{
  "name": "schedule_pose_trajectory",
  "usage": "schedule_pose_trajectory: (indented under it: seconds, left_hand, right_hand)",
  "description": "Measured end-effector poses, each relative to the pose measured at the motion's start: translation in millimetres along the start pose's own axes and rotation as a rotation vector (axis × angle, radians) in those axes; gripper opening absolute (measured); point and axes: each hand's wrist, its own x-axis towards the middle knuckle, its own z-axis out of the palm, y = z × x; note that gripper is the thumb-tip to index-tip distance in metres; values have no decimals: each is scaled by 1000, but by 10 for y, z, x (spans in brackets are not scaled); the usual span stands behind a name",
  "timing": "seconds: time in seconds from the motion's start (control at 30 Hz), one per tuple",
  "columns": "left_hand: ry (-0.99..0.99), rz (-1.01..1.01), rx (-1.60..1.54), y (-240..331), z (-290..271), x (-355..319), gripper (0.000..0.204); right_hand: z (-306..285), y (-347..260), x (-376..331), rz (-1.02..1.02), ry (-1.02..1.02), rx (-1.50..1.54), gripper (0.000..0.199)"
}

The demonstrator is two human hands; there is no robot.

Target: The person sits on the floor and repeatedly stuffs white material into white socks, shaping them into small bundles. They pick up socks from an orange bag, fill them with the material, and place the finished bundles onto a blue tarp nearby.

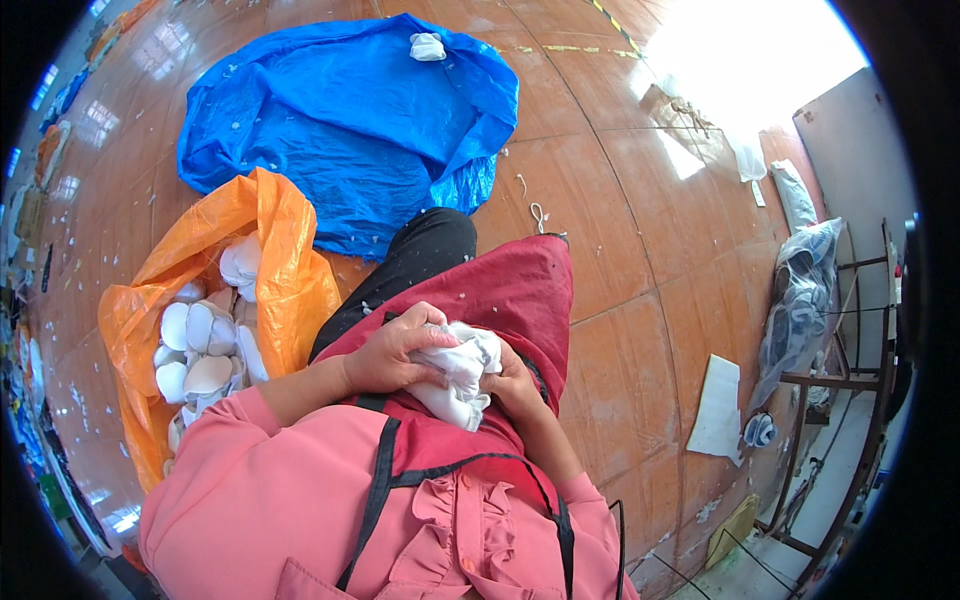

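- The left hand [385, 352] lies over the top of a bundle of white fabric pieces [458, 372], its grip pressed down on the cloth with the fingers curled around it.
- The right hand [517, 385] holds the same bundle from the right and underneath, its grip closed on the fabric; its fingertips are hidden by the cloth.
- The bundle sits in the person's lap, on a dark red apron [520, 295], near the middle of the view.
- On the left, an orange plastic bag [280, 270] stands open on the floor, holding white moulded cups [200, 350].
- Farther off, a blue tarpaulin [350, 120] is spread on the brown tiled floor [620, 200], with one white piece [427, 46] at its far edge.
- At right, a white sheet [720, 405] lies on the floor near a metal frame [850, 370].
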Motion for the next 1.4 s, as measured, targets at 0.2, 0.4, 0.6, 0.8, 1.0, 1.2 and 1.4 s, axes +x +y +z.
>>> schedule_pose_trajectory:
  seconds: [0.2,0.4,0.6,0.8,1.0,1.2,1.4]
  left_hand:
    - [40,59,87,68,15,12,46]
    - [13,196,231,97,-30,-4,40]
    - [2,317,285,70,-22,36,35]
    - [-74,215,149,209,-171,98,35]
    - [141,-440,-264,359,-105,135,33]
    - [-83,-722,-482,242,-260,270,40]
    - [-259,-877,-515,197,-346,481,33]
  right_hand:
    - [-108,36,5,21,-34,-46,81]
    - [-74,-82,22,-52,-171,98,74]
    - [-17,-252,85,37,-151,-16,42]
    - [163,-257,96,99,53,63,30]
    - [201,-113,168,88,234,-376,22]
    - [378,-140,199,-336,278,-821,22]
    - [483,-257,215,-499,231,-950,22]
